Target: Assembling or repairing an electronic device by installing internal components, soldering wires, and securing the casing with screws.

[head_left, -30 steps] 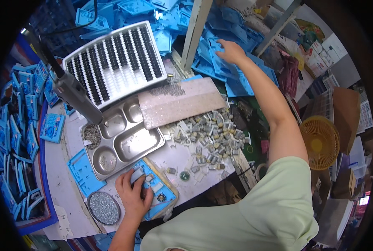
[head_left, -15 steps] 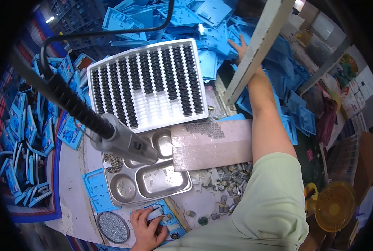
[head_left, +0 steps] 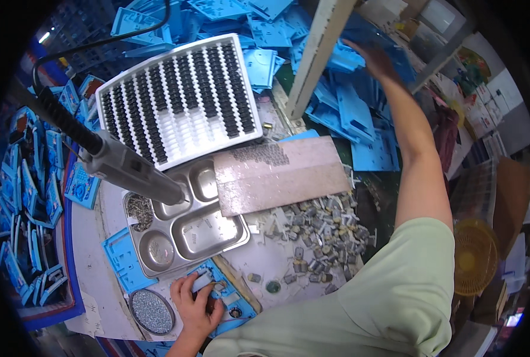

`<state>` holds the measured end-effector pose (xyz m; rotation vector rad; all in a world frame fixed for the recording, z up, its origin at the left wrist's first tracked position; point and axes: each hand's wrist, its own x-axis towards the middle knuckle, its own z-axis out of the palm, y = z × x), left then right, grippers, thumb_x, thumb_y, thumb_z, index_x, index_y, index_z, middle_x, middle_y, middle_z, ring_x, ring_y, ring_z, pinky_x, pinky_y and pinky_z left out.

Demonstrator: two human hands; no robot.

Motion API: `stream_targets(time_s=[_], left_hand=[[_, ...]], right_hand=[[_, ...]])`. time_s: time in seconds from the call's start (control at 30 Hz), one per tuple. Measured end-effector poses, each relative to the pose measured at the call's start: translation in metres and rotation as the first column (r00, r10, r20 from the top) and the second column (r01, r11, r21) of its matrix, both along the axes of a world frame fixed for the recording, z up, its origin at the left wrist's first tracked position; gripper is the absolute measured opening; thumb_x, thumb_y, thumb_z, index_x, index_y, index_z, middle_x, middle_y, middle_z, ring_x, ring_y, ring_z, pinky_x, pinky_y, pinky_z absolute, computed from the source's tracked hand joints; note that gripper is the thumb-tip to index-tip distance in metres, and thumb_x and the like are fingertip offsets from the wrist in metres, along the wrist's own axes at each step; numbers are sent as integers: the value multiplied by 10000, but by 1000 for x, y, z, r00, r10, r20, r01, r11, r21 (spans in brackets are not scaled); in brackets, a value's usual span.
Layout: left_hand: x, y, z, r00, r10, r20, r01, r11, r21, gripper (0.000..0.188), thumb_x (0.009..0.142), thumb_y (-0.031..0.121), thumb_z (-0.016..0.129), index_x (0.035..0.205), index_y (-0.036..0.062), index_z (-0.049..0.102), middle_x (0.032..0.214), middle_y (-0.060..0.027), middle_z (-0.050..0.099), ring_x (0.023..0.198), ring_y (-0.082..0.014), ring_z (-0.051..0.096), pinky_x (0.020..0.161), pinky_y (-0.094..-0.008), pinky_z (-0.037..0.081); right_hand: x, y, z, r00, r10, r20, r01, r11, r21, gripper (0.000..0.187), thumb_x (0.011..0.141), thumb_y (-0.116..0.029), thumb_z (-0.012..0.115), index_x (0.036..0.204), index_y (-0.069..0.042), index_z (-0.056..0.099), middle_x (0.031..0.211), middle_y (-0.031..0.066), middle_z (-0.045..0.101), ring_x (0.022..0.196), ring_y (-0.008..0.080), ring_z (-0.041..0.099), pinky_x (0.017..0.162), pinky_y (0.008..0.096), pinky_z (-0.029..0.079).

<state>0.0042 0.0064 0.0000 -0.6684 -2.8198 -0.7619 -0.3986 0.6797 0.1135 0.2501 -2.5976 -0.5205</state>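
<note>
My left hand (head_left: 196, 306) is at the lower middle, its fingers bent around a small white plastic piece (head_left: 202, 281) on a blue plastic panel (head_left: 232, 291). A round dark part (head_left: 235, 312) sits on that panel beside my thumb. My right arm stretches to the far right, past a white post. There my right hand (head_left: 375, 59) grips the edge of a blue plastic housing panel (head_left: 343, 58) above the heap; some of its fingers are hidden.
A white tray (head_left: 173, 156) holds rows of black parts. An electric screwdriver (head_left: 137, 169) hangs over a steel compartment tray (head_left: 244, 238). Small motors (head_left: 315, 238) lie beside a cardboard sheet (head_left: 283, 178). A dish of small metal bits (head_left: 152, 312) stands near my left hand. The post (head_left: 318, 56) rises beside the heap.
My right hand has moved right, from the left side of the post to its right, with a blue panel now at its fingers. The view has shifted; my left hand stays on its panel.
</note>
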Motion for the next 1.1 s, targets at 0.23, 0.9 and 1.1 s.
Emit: stream_targets(time_s=[0.23,0.9,1.1], left_hand=[[0,0,3,999,-10,-30,10,1000,5,424,705,164,738,1116,81,678,1351,-238,519,1236,-467,430,1046,-586,362],[4,-1,3,999,-10,-35,8,998,-57,400,782,164,688,1168,56,685,1404,-245,507,1303,-476,416,1112,-574,323],[1,3,1,999,-33,-43,32,999,-18,419,768,138,694,1178,51,682,1408,-238,508,1306,-466,418,1115,-560,326]], right_hand=[[155,-17,-23,989,-29,146,63,971,-229,994,749,68,724,1571,-370,378,1519,138,512,1294,452,525,1123,481,443],[162,-135,62,599,-161,785,482,855,-192,624,816,-318,721,1358,-31,609,1207,235,688,1077,337,690,940,434,553],[148,-105,-13,884,-134,448,214,968,-132,521,802,-464,740,1104,-40,723,973,195,736,931,351,715,830,465,552]])
